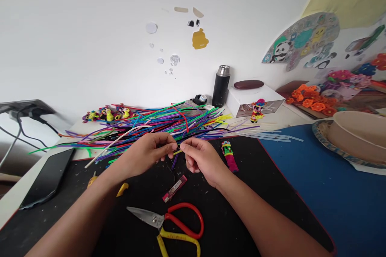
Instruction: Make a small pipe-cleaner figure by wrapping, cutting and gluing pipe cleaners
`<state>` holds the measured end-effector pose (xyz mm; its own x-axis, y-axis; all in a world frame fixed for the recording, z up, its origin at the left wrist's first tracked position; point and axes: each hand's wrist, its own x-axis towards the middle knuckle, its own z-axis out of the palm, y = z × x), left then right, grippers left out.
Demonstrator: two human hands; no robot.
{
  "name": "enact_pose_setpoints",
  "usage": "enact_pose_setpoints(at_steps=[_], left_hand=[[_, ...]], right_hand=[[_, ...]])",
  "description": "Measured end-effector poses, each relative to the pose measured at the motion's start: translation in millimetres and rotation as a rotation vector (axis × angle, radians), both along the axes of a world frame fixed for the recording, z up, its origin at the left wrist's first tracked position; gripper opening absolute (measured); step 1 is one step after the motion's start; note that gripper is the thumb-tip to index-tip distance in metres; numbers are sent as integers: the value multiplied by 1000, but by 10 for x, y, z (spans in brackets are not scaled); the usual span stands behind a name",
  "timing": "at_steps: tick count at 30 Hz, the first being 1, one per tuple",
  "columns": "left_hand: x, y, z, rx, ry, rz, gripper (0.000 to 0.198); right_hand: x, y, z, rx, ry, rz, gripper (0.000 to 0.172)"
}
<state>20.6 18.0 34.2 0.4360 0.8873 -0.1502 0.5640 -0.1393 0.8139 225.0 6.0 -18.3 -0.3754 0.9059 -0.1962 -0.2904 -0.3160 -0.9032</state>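
My left hand (152, 150) and my right hand (202, 154) meet above the black mat (217, 216), each with thumb and forefinger pinched. Something small and dark sits between the fingertips, too tiny to name. Just behind the hands spreads a big heap of pipe cleaners (144, 122) in many colours. A small figure of wound pipe cleaners (229, 156), green, yellow and magenta, lies to the right of my right hand. Below the hands are a narrow pink packet (175, 188) and scissors (181, 218) with red and yellow handles, blades spread.
A black phone (48, 176) lies at the left, near a power strip (30, 108). Little figures (108, 114) stand at the back left. Behind the heap are a black thermos (221, 86) and a white box (256, 98). A bowl (362, 132) rests on the blue mat (319, 184).
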Motion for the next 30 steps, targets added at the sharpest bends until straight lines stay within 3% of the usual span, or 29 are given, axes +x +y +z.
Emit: enact_pose_setpoints(at_steps=[6,16,30], left_hand=[[22,11,-6,4,35,0,38],[194,-69,-117,2,338,-47,30],[605,245,-359,223,395,-181,20]], right_hand=[[1,11,2,-7,11,-45,35],[125,88,103,57,76,-163,36],[171,140,94,72,113,-199,36]])
